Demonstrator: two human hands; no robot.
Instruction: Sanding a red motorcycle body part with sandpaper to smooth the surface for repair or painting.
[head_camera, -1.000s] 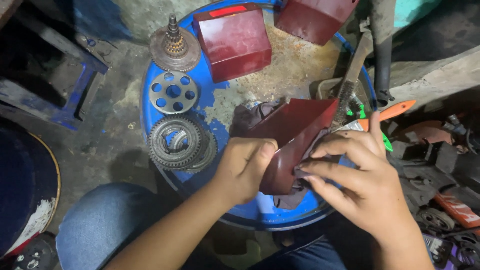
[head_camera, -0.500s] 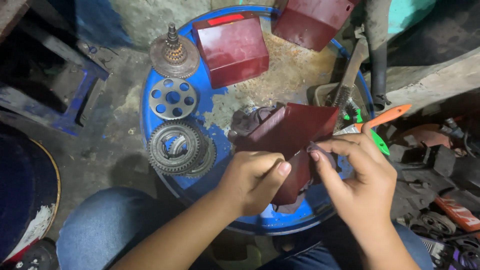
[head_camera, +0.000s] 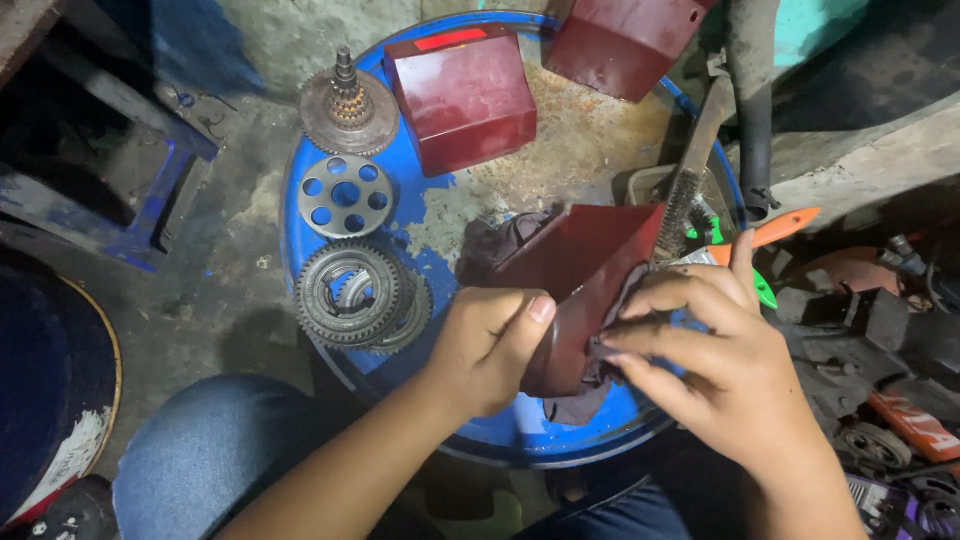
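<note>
Over the near edge of the blue drum top (head_camera: 300, 215), the left hand (head_camera: 488, 345) clasps a dark red panel (head_camera: 585, 270), thumb laid along its curved lower edge. The right hand (head_camera: 715, 365) pinches a dark rag (head_camera: 600, 335) against the panel's right edge, fingers pressed together. The panel looks thin, stiff and light, probably slick with gloss, so its edges seem the safest hold. Toothed rings (head_camera: 358, 295) lie at the left edge, a red box (head_camera: 462, 100) at the far edge.
</note>
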